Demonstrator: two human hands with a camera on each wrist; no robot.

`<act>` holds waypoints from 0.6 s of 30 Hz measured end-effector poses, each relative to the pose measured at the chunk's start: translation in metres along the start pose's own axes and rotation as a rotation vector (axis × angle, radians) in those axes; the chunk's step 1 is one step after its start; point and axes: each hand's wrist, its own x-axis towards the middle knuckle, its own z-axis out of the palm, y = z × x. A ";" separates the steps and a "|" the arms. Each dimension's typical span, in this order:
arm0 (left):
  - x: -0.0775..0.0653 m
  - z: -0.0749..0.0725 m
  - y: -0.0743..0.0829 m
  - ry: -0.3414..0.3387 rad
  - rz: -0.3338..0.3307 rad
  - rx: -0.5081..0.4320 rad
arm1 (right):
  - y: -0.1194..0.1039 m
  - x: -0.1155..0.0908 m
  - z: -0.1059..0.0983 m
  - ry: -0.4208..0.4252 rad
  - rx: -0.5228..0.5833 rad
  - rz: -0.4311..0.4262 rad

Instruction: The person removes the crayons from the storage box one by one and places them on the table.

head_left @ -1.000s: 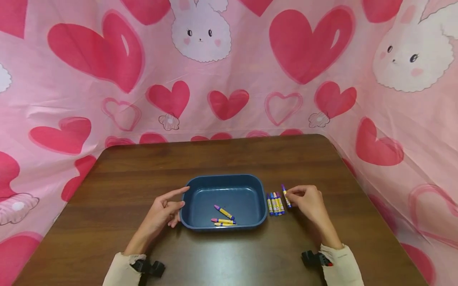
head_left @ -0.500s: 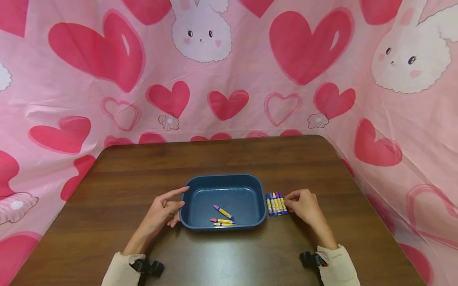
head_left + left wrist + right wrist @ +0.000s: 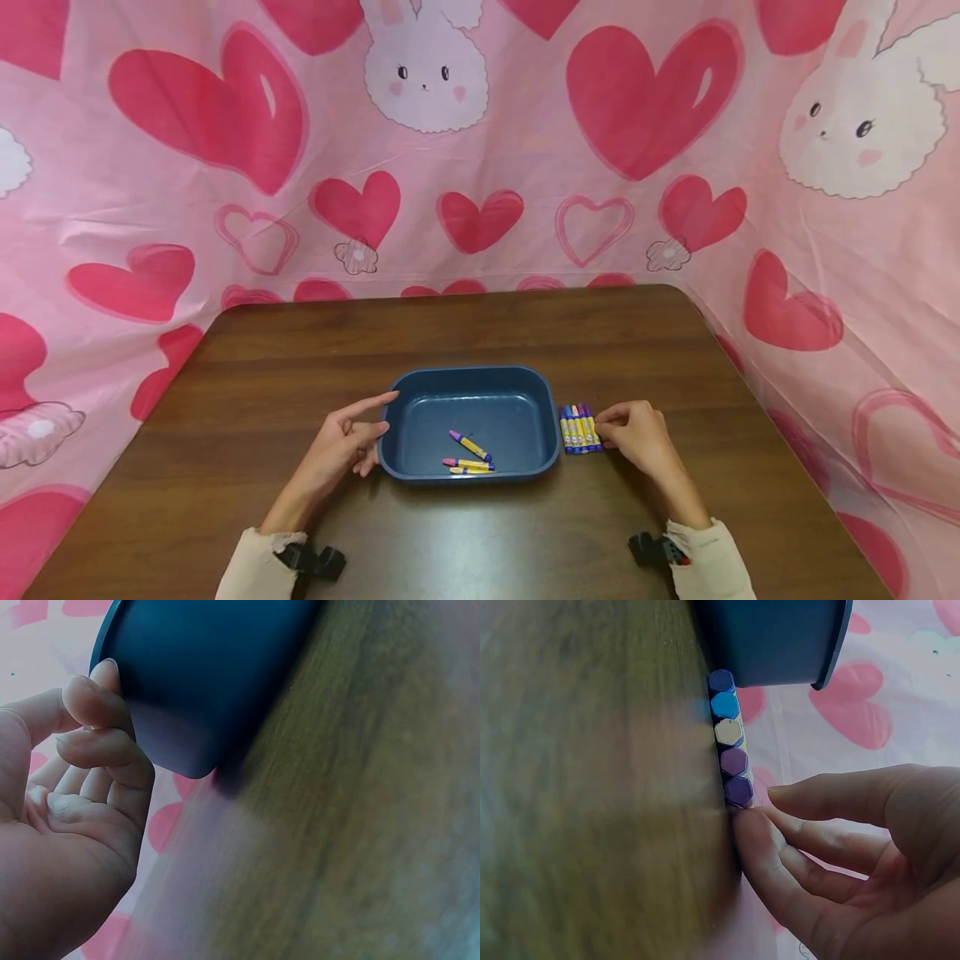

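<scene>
Outermost crayon (image 3: 739, 791) has joined the row (image 3: 729, 732), now five abreast, with right hand (image 3: 639, 432) touching it, left hand (image 3: 341, 442) touching the tray (image 3: 480, 408), fingers spread on both.

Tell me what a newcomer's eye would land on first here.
Probably the pink backdrop behind the table, covered in big red hearts and white rabbits. Next comes the dark blue tray on the table, with three crayons toward its near side. Just right of it, a neat row of crayons lies side by side, the right grip at its right end.
</scene>
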 end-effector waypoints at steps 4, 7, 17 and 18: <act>0.000 0.001 0.000 -0.004 0.013 -0.015 | 0.000 -0.001 0.001 0.001 0.001 -0.008; 0.000 0.001 0.001 0.003 0.012 -0.011 | -0.001 -0.001 0.001 -0.001 -0.001 -0.012; 0.000 0.000 -0.001 0.002 0.016 0.013 | -0.004 -0.003 -0.001 0.012 -0.013 -0.017; 0.000 0.000 -0.001 0.001 0.016 0.013 | -0.005 -0.003 -0.001 0.015 -0.014 -0.018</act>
